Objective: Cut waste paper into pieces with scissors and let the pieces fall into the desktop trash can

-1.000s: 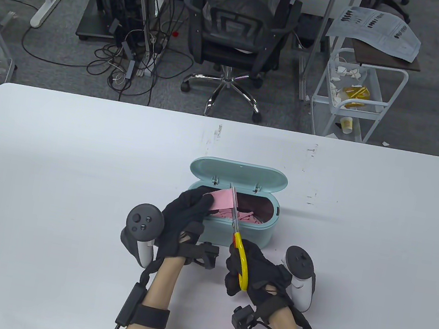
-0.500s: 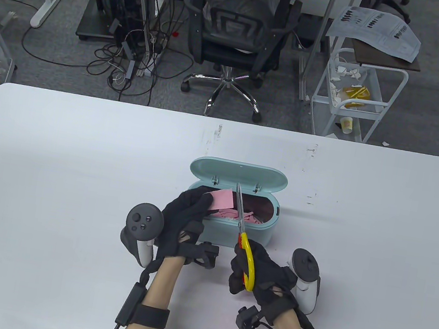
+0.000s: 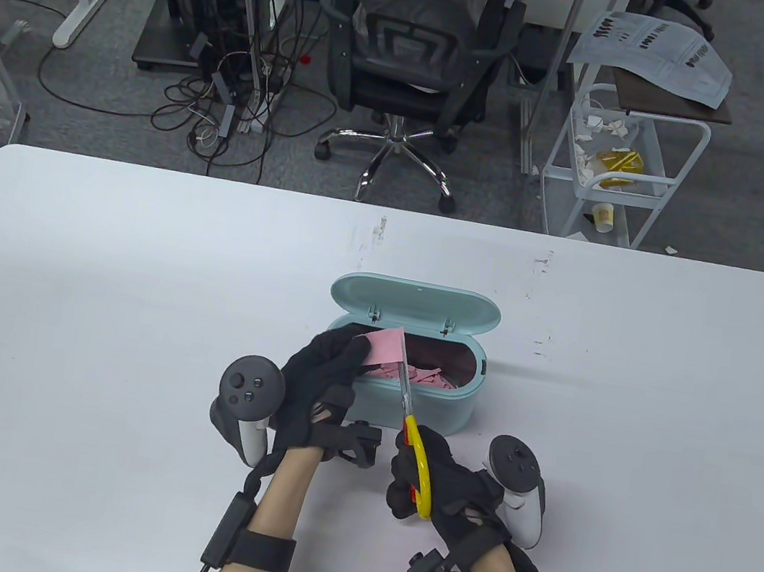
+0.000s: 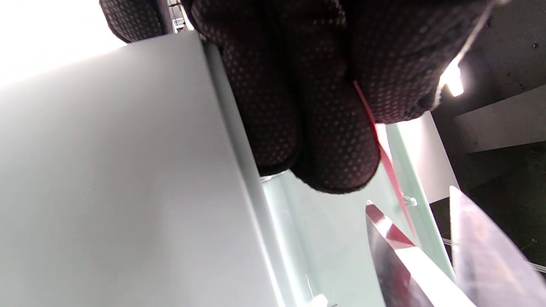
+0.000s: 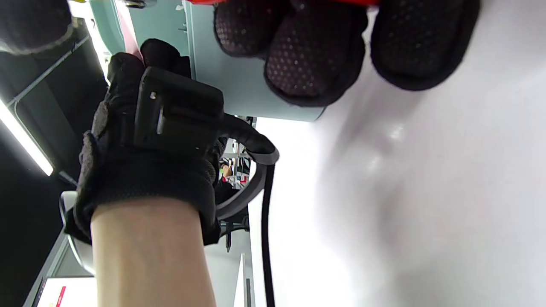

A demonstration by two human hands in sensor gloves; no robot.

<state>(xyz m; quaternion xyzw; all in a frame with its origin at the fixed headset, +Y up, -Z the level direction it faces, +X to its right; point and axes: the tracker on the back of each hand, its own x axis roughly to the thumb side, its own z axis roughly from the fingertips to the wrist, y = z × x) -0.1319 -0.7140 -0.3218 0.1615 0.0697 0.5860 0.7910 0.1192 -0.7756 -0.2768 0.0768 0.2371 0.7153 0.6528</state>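
1. I keep my left hand (image 3: 325, 383) pinching the pink paper (image 3: 386, 347) over the open trash can (image 3: 435, 405), so offcuts drop inside.
2. My right hand (image 3: 437, 482), at the can's 6 o'clock, grips the scissors (image 3: 411, 428); blades straddle the paper's edge.

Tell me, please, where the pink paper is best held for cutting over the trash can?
Pinch the pink paper at its left edge, coming from the left as the left hand does. Its free right part hangs over the open trash can, where the scissors come in from the near side.
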